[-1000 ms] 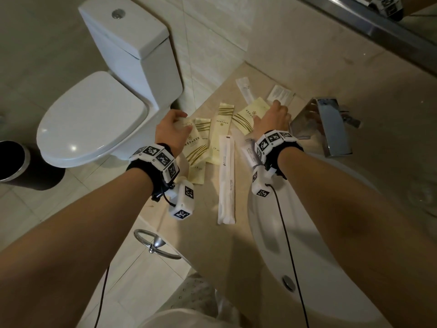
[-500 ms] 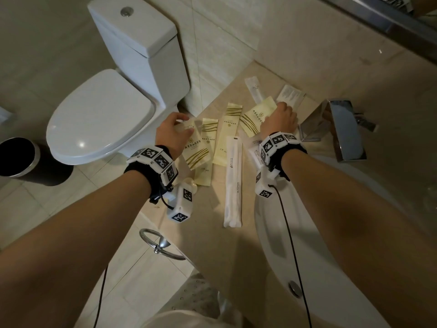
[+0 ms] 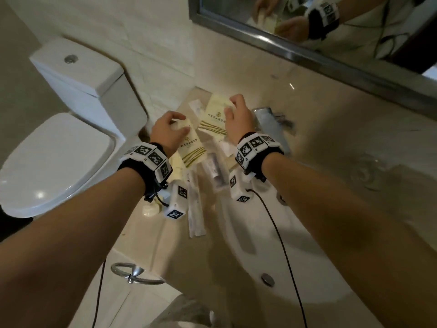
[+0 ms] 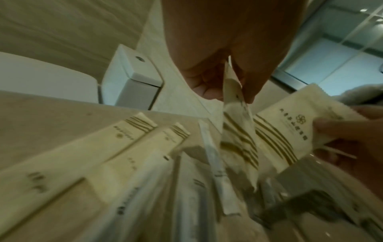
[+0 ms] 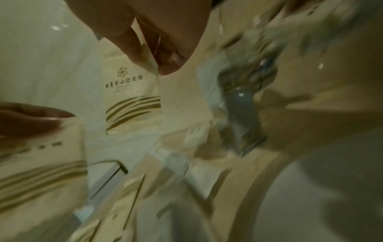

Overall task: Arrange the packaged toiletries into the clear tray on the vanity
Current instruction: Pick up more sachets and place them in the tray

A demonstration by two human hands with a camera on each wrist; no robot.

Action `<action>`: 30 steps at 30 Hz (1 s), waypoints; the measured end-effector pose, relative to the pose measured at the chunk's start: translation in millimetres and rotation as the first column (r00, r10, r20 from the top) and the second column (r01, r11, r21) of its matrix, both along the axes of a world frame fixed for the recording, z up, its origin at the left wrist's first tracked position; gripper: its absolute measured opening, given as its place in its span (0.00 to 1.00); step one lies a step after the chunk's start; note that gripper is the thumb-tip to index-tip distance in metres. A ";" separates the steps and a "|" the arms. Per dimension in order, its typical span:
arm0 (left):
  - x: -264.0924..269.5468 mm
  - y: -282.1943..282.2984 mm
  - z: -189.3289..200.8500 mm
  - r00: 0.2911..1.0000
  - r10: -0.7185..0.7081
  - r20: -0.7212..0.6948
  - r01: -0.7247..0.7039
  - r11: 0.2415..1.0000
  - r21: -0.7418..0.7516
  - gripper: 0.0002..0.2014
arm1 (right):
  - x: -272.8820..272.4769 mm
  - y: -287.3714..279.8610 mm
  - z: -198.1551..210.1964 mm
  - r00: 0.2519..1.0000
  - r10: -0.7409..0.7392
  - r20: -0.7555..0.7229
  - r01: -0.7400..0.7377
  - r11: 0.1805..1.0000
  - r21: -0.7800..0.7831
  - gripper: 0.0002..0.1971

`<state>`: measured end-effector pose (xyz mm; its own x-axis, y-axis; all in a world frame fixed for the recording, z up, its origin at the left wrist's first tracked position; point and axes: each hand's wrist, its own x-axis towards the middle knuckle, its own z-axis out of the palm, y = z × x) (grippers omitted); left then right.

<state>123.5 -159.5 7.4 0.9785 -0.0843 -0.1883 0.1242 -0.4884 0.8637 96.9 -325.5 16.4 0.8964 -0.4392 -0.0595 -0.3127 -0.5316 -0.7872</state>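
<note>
A cream sachet (image 3: 192,147) is pinched at its top edge by the left hand (image 3: 165,133), and a second sachet (image 3: 216,114), at 1 o'clock from the first, is pinched likewise by the right hand (image 3: 237,119); both are held clear of the worktop (image 3: 146,237). More packets (image 3: 195,200) lie below. No clear tray can be made out. Each sachet is best lowered flat, and crumpling avoided.
</note>
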 end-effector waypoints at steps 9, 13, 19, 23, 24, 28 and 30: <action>-37.2 -127.1 49.1 0.965 -0.250 0.082 0.253 0.967 -0.036 0.04 | -81.0 -113.7 49.5 0.945 -0.305 0.117 0.311 0.949 -0.043 0.11; -76.4 -187.1 56.5 0.921 -0.380 0.080 0.385 0.922 -0.047 0.05 | -150.2 -176.7 53.8 0.868 -0.483 0.115 0.493 0.866 -0.085 0.12; -146.8 -263.2 47.1 0.826 -0.564 0.002 0.563 0.824 -0.064 0.07 | -261.8 -243.6 36.9 0.729 -0.683 0.030 0.682 0.723 -0.109 0.12; -198.0 -299.7 32.2 0.774 -0.632 -0.035 0.626 0.772 -0.107 0.13 | -341.9 -266.5 24.6 0.573 -0.814 -0.091 0.809 0.580 -0.092 0.15; -210.7 -308.4 28.7 0.761 -0.647 -0.054 0.639 0.761 -0.113 0.13 | -361.0 -268.9 24.0 0.523 -0.838 -0.157 0.839 0.539 -0.079 0.16; -247.4 -332.7 12.9 0.702 -0.708 -0.082 0.698 0.706 -0.119 0.13 | -415.9 -270.0 15.7 0.456 -0.777 -0.435 0.806 0.567 -0.169 0.21; -257.4 -338.3 5.5 0.684 -0.723 -0.097 0.715 0.690 -0.111 0.13 | -436.1 -255.3 19.1 0.433 -0.694 -0.576 0.619 0.693 -0.370 0.22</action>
